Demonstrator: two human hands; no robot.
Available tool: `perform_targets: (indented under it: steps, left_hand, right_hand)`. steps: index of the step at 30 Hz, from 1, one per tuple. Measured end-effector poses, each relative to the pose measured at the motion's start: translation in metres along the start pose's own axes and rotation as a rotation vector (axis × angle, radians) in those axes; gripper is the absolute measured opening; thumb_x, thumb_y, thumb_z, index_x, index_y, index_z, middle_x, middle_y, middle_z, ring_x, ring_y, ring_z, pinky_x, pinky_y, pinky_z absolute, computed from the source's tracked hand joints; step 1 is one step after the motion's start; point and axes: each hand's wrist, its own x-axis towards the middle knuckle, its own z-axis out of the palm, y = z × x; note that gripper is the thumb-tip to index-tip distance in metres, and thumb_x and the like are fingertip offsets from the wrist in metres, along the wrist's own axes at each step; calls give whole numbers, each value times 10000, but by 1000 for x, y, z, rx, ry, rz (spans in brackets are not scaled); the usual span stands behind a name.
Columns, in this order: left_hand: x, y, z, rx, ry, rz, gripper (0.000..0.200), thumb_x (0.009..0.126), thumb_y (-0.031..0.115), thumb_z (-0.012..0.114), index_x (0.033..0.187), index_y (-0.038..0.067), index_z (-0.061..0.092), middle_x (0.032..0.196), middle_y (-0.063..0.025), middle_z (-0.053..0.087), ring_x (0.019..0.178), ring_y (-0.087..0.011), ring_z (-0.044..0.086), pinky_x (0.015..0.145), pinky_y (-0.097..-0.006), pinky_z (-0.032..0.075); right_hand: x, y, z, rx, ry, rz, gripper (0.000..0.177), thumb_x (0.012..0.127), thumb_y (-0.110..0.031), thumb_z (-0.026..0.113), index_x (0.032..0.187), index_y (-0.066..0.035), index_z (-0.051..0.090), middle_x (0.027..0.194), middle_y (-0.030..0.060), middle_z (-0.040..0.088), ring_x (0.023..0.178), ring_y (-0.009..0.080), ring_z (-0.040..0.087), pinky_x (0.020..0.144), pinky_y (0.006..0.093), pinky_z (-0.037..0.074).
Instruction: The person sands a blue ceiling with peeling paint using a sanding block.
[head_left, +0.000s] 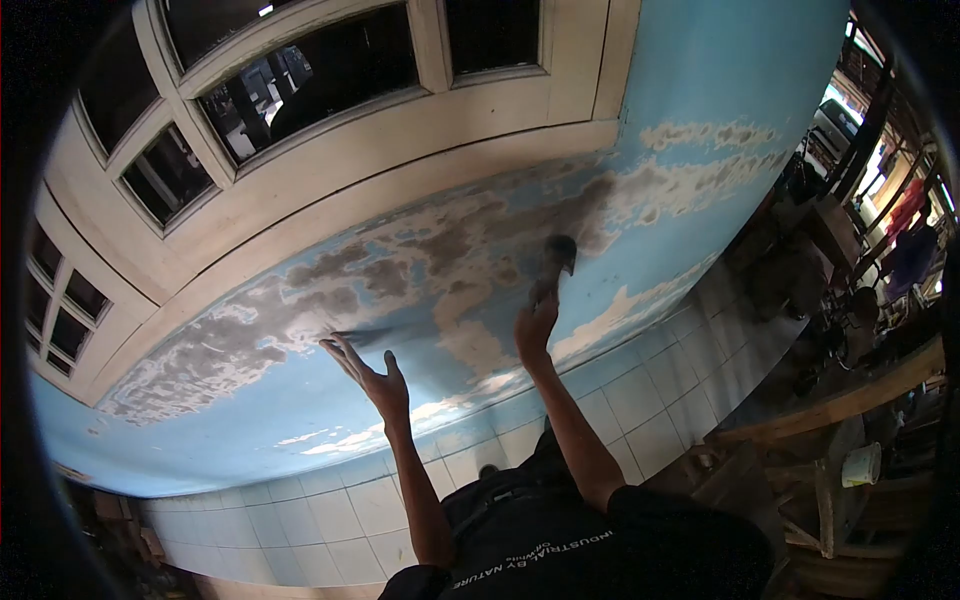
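Note:
My right hand (pixel 538 318) is closed round the handle of a dark scraper-like tool (pixel 562 252), whose blurred head is against or close to the wall's patchy area. My left hand (pixel 372 378) has its fingers spread, fingertips at or near the wall, holding nothing. The blue wall (pixel 250 420) carries grey and whitish patches (pixel 440 240) where the paint is gone, in a band under the window frame. Whether the left fingertips touch the wall is hard to tell.
A cream window frame (pixel 350 185) with dark panes spans the upper left. White tiles (pixel 380 505) line the lower wall. At the right are a wooden bench (pixel 850 400), a whitish cup (pixel 861 465) and clutter.

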Motion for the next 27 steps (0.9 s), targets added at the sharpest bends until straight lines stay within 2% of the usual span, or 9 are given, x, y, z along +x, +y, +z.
perform_targets:
  steps: [5,8,11,14,16,20,22,25,27]
  left_hand:
    - [-2,-1,-2,15,-15,5,981,767,-92,671,1547,185,146,1596,-205,-1,1468,-394,57,1161,-537,213]
    - [0,-3,0,3,-7,26,977,768,-92,669,1547,178,145,1595,-208,-4,1467,-397,51,1164,-538,201]
    - [-1,-2,1,-12,0,30,975,769,-92,667,1547,171,142,1594,-211,-4,1467,-397,45,1165,-540,194]
    - [1,-2,2,2,9,24,975,769,-93,666,1548,168,141,1594,-212,-4,1467,-397,43,1165,-542,191]
    - [-2,-2,1,24,0,16,977,767,-93,667,1548,169,141,1594,-212,-4,1467,-398,42,1165,-542,189]
    - [-1,-4,2,15,-1,22,979,767,-93,663,1548,172,136,1594,-211,-3,1467,-397,43,1166,-544,188]
    - [0,-2,2,15,7,21,979,768,-93,662,1549,173,134,1594,-210,-3,1467,-396,42,1166,-543,189]
    - [0,1,2,12,2,8,975,770,-93,661,1548,173,137,1594,-210,-2,1467,-396,40,1165,-542,195]
    - [-1,-1,3,1,16,5,974,769,-98,663,1547,173,143,1594,-210,0,1468,-395,39,1164,-539,197]
  right_hand:
    - [43,-25,-9,23,81,31,441,1026,-172,400,1326,149,435,1421,321,383,1308,470,378,1094,474,324]
    - [45,-19,-6,43,144,-40,428,1010,-140,424,1324,151,434,1407,323,395,1293,474,386,1094,477,323]
    - [8,5,-3,-33,77,26,424,1000,-136,431,1323,139,448,1400,324,402,1280,473,393,1097,481,316]
    - [6,0,-4,-162,-15,-89,408,990,-117,442,1319,123,468,1393,324,411,1262,478,403,1098,469,316]
    - [25,-16,-8,-101,38,-19,427,989,-124,436,1306,163,441,1400,333,414,1289,461,417,1083,428,350]
    - [48,-30,-9,-48,129,-33,427,1007,-146,415,1300,163,448,1397,341,410,1276,475,420,1071,436,354]
    - [31,-9,-2,-68,81,-44,433,1013,-133,423,1396,69,410,1454,288,373,1342,442,350,1110,471,298]
    - [-5,4,1,-160,-32,-76,450,1019,-141,413,1418,63,376,1467,283,357,1349,438,349,1116,461,299]
    - [3,7,1,-254,-75,-104,437,1022,-134,400,1405,76,390,1478,282,339,1349,439,353,1116,452,305]
